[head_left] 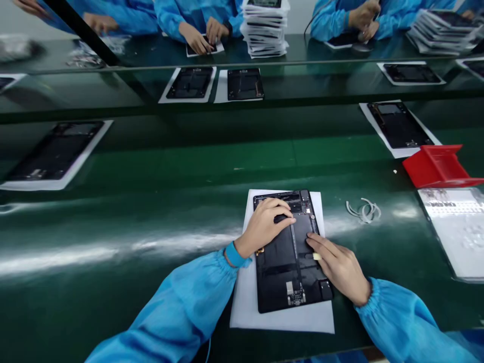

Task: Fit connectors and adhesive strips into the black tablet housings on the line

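Note:
An opened black tablet body lies on a white sheet on the green belt in front of me. My left hand rests on its upper left part, fingers curled, pressing a small dark piece against the tablet. My right hand lies on the right edge, fingers stretched forward and flat; a small yellowish bit shows by the thumb.
White peeled strips lie to the right, then a red tray and a clear sheet of parts. More tablets on white sheets sit on the belts beyond. Other people in blue sleeves work at the far bench beside a stack.

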Available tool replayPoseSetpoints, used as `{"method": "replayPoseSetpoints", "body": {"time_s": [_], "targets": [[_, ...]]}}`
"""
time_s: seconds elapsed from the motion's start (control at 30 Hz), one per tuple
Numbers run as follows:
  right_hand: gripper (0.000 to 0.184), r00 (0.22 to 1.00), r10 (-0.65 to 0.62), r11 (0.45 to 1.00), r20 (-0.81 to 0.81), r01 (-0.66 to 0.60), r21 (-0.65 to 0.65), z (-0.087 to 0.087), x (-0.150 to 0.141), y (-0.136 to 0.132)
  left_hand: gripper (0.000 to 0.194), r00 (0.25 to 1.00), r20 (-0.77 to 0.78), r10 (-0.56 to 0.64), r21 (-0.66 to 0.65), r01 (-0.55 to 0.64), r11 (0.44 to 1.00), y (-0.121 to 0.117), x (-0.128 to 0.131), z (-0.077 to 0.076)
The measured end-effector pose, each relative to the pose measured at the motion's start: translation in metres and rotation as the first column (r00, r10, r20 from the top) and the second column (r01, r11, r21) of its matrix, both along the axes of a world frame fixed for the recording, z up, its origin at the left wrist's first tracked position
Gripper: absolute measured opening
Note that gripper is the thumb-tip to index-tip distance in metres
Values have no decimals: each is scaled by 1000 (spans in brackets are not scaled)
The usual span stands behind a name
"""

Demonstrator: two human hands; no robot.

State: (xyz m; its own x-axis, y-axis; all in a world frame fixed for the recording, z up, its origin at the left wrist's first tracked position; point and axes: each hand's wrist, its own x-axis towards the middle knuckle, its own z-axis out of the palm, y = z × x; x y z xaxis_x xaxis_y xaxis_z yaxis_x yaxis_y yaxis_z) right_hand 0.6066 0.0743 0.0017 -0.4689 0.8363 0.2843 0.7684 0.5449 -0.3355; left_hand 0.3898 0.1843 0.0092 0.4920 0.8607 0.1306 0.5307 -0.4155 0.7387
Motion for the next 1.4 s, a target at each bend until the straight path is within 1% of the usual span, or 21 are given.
{"method": "replayPoseSetpoints", "body": {"time_s": [0.23,0.43,0.53,0.6,0.67,0.73,0.8,0.9,0.97,1.0,1.07,1.1,1.13,1.17,1.2,1.23,1.27,1.3,1.33,1.37,1.4], "targets": [[34,1000,5,1000,-12,-5,-24,2,-2,-1,8,999,-39,13,-8,-13,1000,0,2,0],[37,1000,1,1000,-3,-2,-28,1,-2,2,8,999,-52,9,18,-9,1000,-1,2,1],[42,999,2,999,39,-1,-44,2,-2,-1,8,999,-50,8,33,-6,999,-1,2,0],[48,995,4,999,99,0,-41,7,-3,-7,8,999,-43,6,40,-5,999,-1,2,0],[51,987,58,998,153,-55,-25,14,-6,-17,12,999,-37,15,44,-14,999,-2,2,-1],[50,973,151,988,177,-151,-10,21,-9,-27,20,999,-31,36,48,-34,998,-4,3,-2],[51,958,203,978,204,-207,-2,24,-13,-29,24,998,4,65,46,-65,997,-5,5,-3],[59,955,137,990,263,-139,-13,22,-21,-14,18,975,151,163,27,-168,985,-4,2,-2],[62,958,75,997,275,-75,-12,19,-27,3,13,957,195,217,31,-227,973,-2,-8,1],[63,960,56,998,273,-56,-8,18,-31,12,13,959,176,222,44,-233,972,-1,-16,3],[61,966,34,999,256,-37,9,14,-37,28,20,971,92,221,44,-226,973,-6,-38,6],[61,970,27,999,240,-32,16,13,-39,33,26,970,59,235,7,-236,972,-12,-50,8],[61,976,22,999,218,-26,19,11,-40,37,33,963,41,267,-72,-264,962,-20,-63,10],[61,982,16,1000,188,-20,17,9,-41,39,40,950,39,311,-191,-298,935,-31,-75,13],[61,989,9,1000,147,-10,8,6,-40,40,47,933,51,357,-345,-319,883,-45,-85,17],[61,996,-2,1000,95,3,-5,4,-39,41,51,916,68,396,-511,-309,802,-60,-93,22],[61,999,-20,1000,30,21,-16,2,-37,40,53,901,87,424,-657,-268,705,-76,-98,28],[60,998,-45,999,-43,44,-19,1,-35,40,55,885,109,453,-772,-212,600,-91,-101,33],[59,991,-70,998,-114,69,-15,-1,-33,40,57,866,132,482,-851,-150,503,-104,-100,39],[57,981,-93,996,-173,93,-6,-2,-31,41,59,847,152,510,-901,-93,423,-115,-97,43],[55,971,-110,993,-214,114,7,-3,-30,41,60,828,162,536,-931,-52,361,-123,-93,47]]}}
